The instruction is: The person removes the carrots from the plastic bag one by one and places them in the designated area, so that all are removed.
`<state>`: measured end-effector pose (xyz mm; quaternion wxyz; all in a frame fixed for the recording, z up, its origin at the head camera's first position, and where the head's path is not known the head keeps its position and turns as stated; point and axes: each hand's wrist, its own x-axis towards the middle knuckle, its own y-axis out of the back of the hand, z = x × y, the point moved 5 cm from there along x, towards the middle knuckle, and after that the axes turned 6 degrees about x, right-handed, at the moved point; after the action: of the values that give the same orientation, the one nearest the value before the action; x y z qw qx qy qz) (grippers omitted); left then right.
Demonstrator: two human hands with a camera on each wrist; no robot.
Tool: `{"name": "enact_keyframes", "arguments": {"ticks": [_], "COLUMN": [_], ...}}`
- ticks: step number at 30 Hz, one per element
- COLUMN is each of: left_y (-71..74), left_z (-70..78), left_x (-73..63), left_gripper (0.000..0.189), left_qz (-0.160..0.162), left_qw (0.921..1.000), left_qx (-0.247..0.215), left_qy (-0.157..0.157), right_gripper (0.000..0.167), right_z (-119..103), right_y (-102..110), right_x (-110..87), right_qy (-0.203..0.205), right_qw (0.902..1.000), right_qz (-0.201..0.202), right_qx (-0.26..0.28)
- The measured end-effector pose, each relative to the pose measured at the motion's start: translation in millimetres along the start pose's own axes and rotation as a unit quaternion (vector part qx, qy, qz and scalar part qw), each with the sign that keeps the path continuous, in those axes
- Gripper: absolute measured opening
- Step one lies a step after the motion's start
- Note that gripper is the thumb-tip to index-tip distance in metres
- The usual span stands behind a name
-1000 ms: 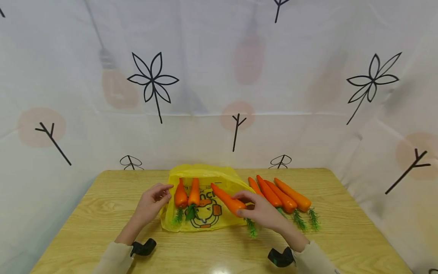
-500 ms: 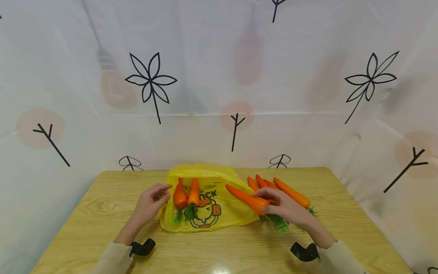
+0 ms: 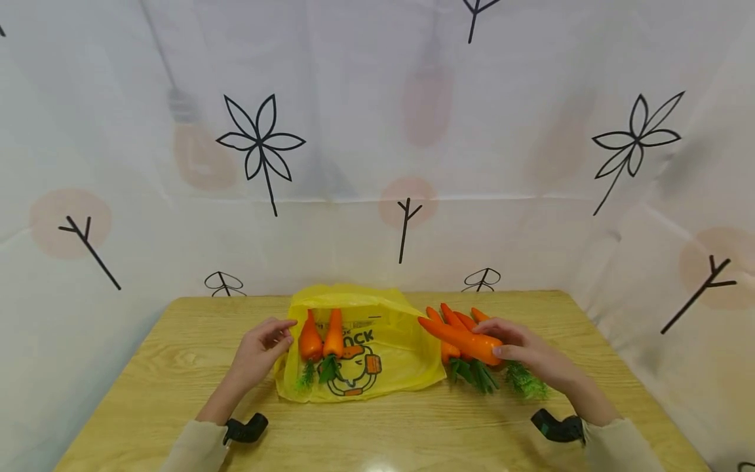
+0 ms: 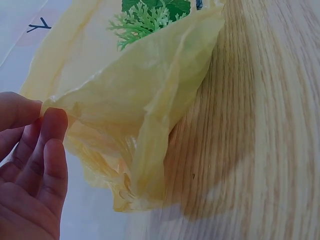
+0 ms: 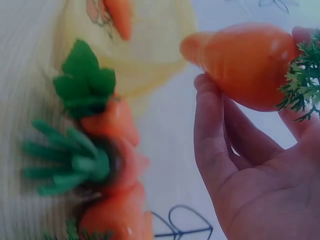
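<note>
My left hand [image 3: 255, 357] pinches the left edge of a yellow plastic bag [image 3: 407, 367], lifting its mouth open; the left wrist view shows the thin film [image 4: 120, 95] between thumb and fingertips. Two orange carrots with green tops, a left one [image 3: 310, 339] and a right one [image 3: 333, 335], lie in the bag, on a printed cartoon duck. My right hand [image 3: 533, 354] grips another carrot [image 3: 460, 339] by its thick end, its tip pointing left toward the bag. In the right wrist view this carrot [image 5: 250, 67] sits between thumb and fingers, a feathery green top at its end.
Several more carrots [image 5: 112, 210] lie side by side right of the bag, partly hidden under the held one in the head view. Everything stands on a wooden table [image 3: 366, 439]. A white patterned cloth [image 3: 342, 242] hangs behind and at both sides.
My right hand has carried the carrot rightward, from over the bag's right part to over the carrots beside it. The left hand keeps its place at the bag's edge.
</note>
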<state>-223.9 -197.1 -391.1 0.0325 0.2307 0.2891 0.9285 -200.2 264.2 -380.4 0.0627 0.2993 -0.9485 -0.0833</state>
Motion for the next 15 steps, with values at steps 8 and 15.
{"name": "enact_keyframes", "arguments": {"ticks": [8,15], "left_y": [-1.8,-1.7], "left_z": [-3.9,-2.6], "left_x": [-1.5,-1.4], "left_gripper": [0.024,0.024], "left_qz": [0.000,-0.001], "left_qw": [0.9999,1.0000], "left_qx": [-0.004,-0.004], "left_qy": [0.013,0.006], "right_gripper": [0.037,0.038], "right_z": [7.2,16.4], "right_y": [23.9,41.6], "right_x": [-11.5,-21.1], "right_qy": [-0.016,-0.016], "right_qw": [0.9988,0.9974], "right_qz": [0.046,0.063], "right_qx": [-0.005,-0.032]}}
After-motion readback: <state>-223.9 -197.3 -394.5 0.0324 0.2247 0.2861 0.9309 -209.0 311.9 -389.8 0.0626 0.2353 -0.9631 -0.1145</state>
